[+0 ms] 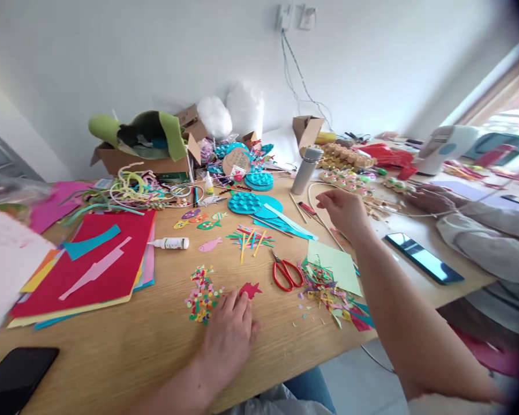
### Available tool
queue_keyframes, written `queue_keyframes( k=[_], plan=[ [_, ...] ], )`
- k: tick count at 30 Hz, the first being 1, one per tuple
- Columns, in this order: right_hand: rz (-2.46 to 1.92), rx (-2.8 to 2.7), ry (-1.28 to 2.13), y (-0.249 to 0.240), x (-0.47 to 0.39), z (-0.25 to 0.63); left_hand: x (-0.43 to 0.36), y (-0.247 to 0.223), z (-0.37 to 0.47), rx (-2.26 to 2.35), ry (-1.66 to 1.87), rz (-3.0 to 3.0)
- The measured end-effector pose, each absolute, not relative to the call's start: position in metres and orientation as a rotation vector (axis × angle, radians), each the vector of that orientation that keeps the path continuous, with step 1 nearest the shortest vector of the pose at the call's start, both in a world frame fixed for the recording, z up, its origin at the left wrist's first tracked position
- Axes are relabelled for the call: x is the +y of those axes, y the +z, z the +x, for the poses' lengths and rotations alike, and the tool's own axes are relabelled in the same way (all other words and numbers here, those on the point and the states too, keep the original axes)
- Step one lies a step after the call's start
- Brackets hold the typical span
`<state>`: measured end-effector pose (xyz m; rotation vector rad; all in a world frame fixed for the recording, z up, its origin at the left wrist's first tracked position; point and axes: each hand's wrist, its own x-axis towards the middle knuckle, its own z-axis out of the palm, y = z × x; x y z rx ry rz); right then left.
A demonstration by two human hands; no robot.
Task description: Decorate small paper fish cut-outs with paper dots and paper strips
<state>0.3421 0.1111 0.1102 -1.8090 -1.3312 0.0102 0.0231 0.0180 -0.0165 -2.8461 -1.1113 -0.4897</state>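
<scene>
My left hand (231, 323) lies on the wooden table, its fingertips resting on a red paper fish (251, 289). Beside those fingers is a scatter of paper dots (199, 291). My right hand (343, 212) is held over the table's right half with thumb and fingers pinched together; what is between them, if anything, is too small to make out. Near it are a red craft knife (307, 209) and a pale cable. Red-handled scissors (287, 273) lie between my hands, blades partly apart. Several decorated paper fish (209, 225) and a plain pink fish (210, 245) lie farther back.
A glue bottle (171, 243) lies by stacked coloured sheets (84, 288) at left. Thin paper strips (249, 239) lie mid-table, paper scraps (328, 294) at right. A grey flask (307, 171) stands behind. Two phones (424, 258) lie on tables; another person's hand (428, 200) is at right.
</scene>
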Motion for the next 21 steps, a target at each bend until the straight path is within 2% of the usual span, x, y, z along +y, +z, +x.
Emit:
queue_keyframes(
  k=[8, 18, 21],
  plan=[
    [-1.921, -1.462, 0.131, 0.105, 0.124, 0.341, 0.015, -0.019, 0.019, -1.124, -0.551, -2.861],
    [-1.826, -1.806, 0.229, 0.075, 0.175, 0.276, 0.015, -0.018, 0.024, -1.148, -0.614, -2.834],
    [-1.853, -2.0, 0.152, 0.075, 0.195, 0.251, 0.016, -0.015, 0.025, -1.168, -0.579, -2.856]
  ],
)
